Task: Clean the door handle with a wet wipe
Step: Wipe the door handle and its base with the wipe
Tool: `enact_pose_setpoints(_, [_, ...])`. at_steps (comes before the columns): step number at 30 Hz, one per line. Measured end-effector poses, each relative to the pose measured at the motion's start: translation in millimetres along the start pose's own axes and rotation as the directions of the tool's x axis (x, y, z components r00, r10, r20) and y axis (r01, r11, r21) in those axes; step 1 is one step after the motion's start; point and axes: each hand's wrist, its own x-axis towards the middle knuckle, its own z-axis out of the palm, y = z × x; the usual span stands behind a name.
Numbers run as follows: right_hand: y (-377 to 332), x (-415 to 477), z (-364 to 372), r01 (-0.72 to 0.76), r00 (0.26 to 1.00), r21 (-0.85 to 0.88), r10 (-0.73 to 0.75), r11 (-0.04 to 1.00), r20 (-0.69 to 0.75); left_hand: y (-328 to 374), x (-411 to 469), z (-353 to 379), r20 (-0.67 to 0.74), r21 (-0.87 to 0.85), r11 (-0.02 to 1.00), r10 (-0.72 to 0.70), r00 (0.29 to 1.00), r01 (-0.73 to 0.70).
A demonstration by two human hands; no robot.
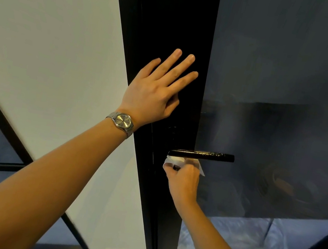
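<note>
Right hand (184,180): fingers curled, grasping a crumpled white wet wipe (174,160) held against the underside of the black cylindrical lever door handle (208,155), near its base. Left hand (155,92): fingers straight, released, flat on the black door stile (175,27) above the handle.

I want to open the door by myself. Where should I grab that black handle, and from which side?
Probably grip the black bar-shaped door handle near its free right end, coming from above and curling fingers round it. It is a slim horizontal rod, and the right hand is holding the white wet wipe under its left, pivot end.
</note>
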Motion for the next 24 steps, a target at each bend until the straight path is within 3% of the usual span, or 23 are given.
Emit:
enact_pose_setpoints(3, [-0.3, 15.5, -6.0, -0.315, 0.949, 0.223, 0.309, 0.922, 0.065, 1.2, -0.6, 0.0, 0.001, -0.005, 1.0, -0.005, 1.0, 0.005])
enact_pose_setpoints(6, [1.8, 22.5, -8.4, -0.629, 0.773, 0.425, 0.578, 0.651, 0.26, 0.9, -0.5, -0.5, 0.005, -0.013, 1.0, -0.008, 1.0, 0.008])
enact_pose_setpoints(9, [10.3, 19.6, -5.9, -0.717, 0.66, 0.62, 0.598, 0.32, 0.454, 0.8, -0.6, -0.1, 0.011, -0.011, 1.0, -0.009, 1.0, 0.009])
enact_pose_setpoints(12, [20.4, 18.4, -7.2, -0.735, 0.618, 0.657, 0.564, 0.168, 0.547, 0.5, -0.3, 0.9, 0.006, -0.016, 1.0, -0.013, 1.0, 0.013])
enact_pose_setpoints(16, [19.9, 19.6, -12.5, -0.733, 0.664, 0.591, 0.544, 0.336, 0.514, 1.3, -0.4, 0.7, 0.005, -0.013, 1.0, -0.013, 1.0, 0.013])
enact_pose_setpoints(19, [12.8, 15.1, -17.3, -0.613, 0.789, 0.513, 0.498, 0.601, 0.36, 1.7, -0.1, 0.2, 0.005, -0.011, 1.0, -0.011, 1.0, 0.011])
enact_pose_setpoints(22, [-1.0, 8.3, -20.6, -0.325, 0.937, 0.237, 0.278, 0.915, 0.213, 1.4, -0.4, 0.6, 0.013, -0.009, 1.0, -0.009, 1.0, 0.009])
enact_pose_setpoints(24, [-13.4, 2.5, -20.0, -0.002, 0.967, -0.09, 0.024, 0.996, 0.253, 1.2, 0.0, 0.2, 0.019, -0.013, 1.0, -0.009, 1.0, 0.009])
